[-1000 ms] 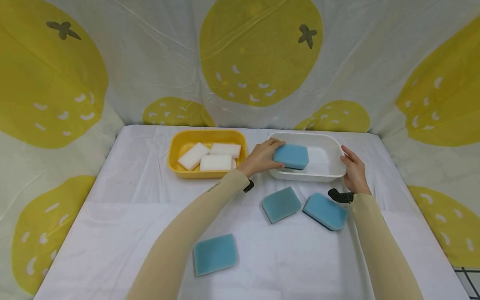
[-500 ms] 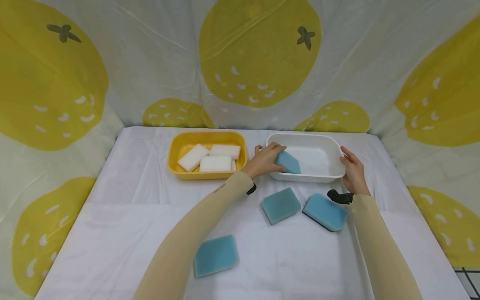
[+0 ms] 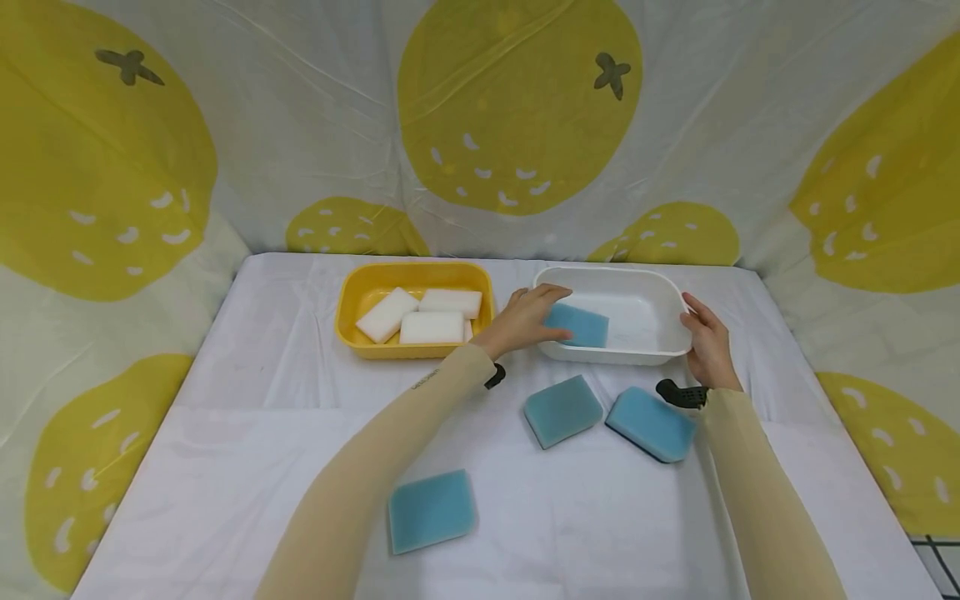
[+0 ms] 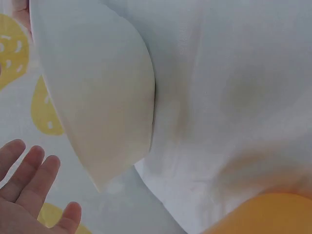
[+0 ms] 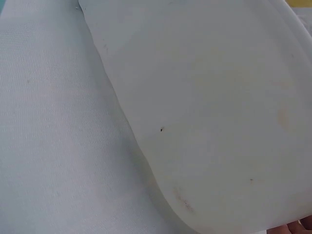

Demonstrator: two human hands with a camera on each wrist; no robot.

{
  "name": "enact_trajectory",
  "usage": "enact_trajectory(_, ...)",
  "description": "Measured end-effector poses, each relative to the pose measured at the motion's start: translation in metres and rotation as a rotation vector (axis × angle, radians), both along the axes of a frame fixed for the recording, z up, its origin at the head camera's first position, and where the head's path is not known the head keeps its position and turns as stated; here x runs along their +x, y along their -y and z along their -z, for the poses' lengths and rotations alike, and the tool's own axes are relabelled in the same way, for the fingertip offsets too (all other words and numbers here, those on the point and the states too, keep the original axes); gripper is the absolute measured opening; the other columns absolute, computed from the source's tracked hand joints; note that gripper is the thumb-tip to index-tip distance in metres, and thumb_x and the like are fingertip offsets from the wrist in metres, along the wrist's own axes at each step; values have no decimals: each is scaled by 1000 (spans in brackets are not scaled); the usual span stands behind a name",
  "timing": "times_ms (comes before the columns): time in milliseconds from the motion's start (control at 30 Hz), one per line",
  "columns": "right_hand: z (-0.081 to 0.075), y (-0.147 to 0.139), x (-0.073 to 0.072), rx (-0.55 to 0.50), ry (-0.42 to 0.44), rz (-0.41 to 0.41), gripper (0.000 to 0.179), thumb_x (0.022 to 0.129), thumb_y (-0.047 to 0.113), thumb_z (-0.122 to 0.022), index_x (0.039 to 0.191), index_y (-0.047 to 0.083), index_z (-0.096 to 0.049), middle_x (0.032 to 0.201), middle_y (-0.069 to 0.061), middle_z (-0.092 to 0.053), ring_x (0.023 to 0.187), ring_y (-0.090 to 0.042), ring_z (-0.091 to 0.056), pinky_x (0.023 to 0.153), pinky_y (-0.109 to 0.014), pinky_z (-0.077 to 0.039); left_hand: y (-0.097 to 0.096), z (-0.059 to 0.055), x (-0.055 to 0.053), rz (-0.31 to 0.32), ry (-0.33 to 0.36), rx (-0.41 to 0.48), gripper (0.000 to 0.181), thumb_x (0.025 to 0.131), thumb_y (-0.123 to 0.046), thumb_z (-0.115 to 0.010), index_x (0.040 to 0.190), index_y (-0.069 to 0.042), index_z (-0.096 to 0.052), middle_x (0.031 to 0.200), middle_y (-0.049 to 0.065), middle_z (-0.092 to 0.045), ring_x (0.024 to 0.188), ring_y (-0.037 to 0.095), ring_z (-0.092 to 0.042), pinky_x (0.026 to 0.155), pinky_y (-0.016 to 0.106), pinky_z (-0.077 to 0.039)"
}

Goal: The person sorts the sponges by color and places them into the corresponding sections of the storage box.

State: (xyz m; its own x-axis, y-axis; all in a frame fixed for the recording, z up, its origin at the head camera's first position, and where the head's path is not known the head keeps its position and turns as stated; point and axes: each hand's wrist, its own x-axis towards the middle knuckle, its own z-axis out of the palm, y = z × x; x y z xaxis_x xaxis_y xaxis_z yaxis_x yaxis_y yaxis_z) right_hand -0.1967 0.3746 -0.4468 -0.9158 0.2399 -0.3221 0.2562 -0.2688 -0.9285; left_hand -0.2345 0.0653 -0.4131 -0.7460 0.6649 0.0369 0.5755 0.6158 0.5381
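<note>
A blue sponge [image 3: 588, 327] lies in the left end of the white plastic basin [image 3: 651, 315], partly hidden by my left hand [image 3: 521, 322]. That hand reaches over the basin's left rim, fingers and thumb spread around the sponge's near end. In the left wrist view its fingers [image 4: 39, 187] are extended and hold nothing. At the opposite end, my right hand [image 3: 708, 346] holds the basin's right rim. Only the fingertips [image 5: 295, 228] show beside the basin wall [image 5: 214, 117] in the right wrist view.
Left of the white basin stands a yellow basin [image 3: 352, 321] with several white sponges [image 3: 431, 327]. Three more blue sponges lie on the white cloth: one near the front [image 3: 431, 511], one in the middle [image 3: 562, 411], one by the right wrist [image 3: 651, 423]. A lemon-print curtain [image 3: 517, 100] hangs behind.
My left hand lowered the blue sponge into the white basin, let it go and moved slightly left. The sponge tilted, then settled flatter. My right hand stayed on the rim.
</note>
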Motion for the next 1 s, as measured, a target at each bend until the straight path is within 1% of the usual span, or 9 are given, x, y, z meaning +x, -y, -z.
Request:
enact_trajectory(100,1,0,0,6,-7,1,54,103,13,-41,153,18,-24,157,0,-17,139,-14,-23,109,-29,-22,8,-4,4,24,6,60,72,87,-37,-70,146,-10,-39,146,7,-40,132,20,-36,112,36,-24)
enact_trajectory(167,1,-1,-1,8,-3,3,54,103,14,-42,153,19,-24,157,1,-17,139,-13,-23,109,-29,-22,14,-6,8,37,24,104,72,87,-35,-70,146,-8,-38,146,8,-39,132,21,-37,111,32,-26)
enact_trajectory(233,1,-1,-1,7,1,4,54,103,14,-42,153,20,-24,158,2,-16,140,-14,-22,109,-30,-22,19,-8,13,47,40,148,71,88,-32,-71,146,-7,-38,146,9,-39,132,22,-37,110,31,-28)
enact_trajectory(300,1,-2,-2,8,10,3,54,103,14,-42,153,21,-24,158,4,-16,140,-14,-21,109,-30,-22,23,-11,17,52,50,172,71,88,-32,-71,146,-7,-38,146,8,-40,133,21,-36,110,30,-28)
enact_trajectory(533,2,-1,-2,9,10,-1,54,103,14,-42,153,20,-24,158,3,-16,140,-14,-22,108,-30,-23,35,-16,32,83,59,212,71,88,-35,-70,146,-8,-39,146,5,-41,134,16,-35,109,25,-28)
enact_trajectory(667,1,-1,-1,6,-1,-8,54,103,14,-42,153,21,-25,158,3,-16,140,-15,-22,108,-30,-23,39,-19,43,123,61,241,71,87,-34,-71,145,-6,-40,145,7,-42,133,17,-37,107,23,-31)
enact_trajectory(767,1,-1,0,3,-4,-12,54,103,14,-42,153,21,-25,158,4,-16,140,-15,-22,108,-30,-23,42,-20,52,144,51,230,73,86,-33,-72,145,-5,-40,145,8,-42,133,19,-37,107,24,-31)
enact_trajectory(900,0,0,1,0,-2,-11,54,103,14,-43,153,20,-24,158,4,-15,140,-15,-21,105,-27,-27,44,-18,62,150,25,204,74,84,-35,-74,145,-7,-41,144,6,-43,135,19,-36,108,24,-30)
enact_trajectory(1000,-1,0,1,-2,4,-9,54,103,14,-42,153,20,-24,158,5,-15,141,-15,-21,102,-25,-29,45,-11,69,173,31,216,74,84,-33,-75,144,-6,-41,144,7,-44,134,20,-36,108,25,-31)
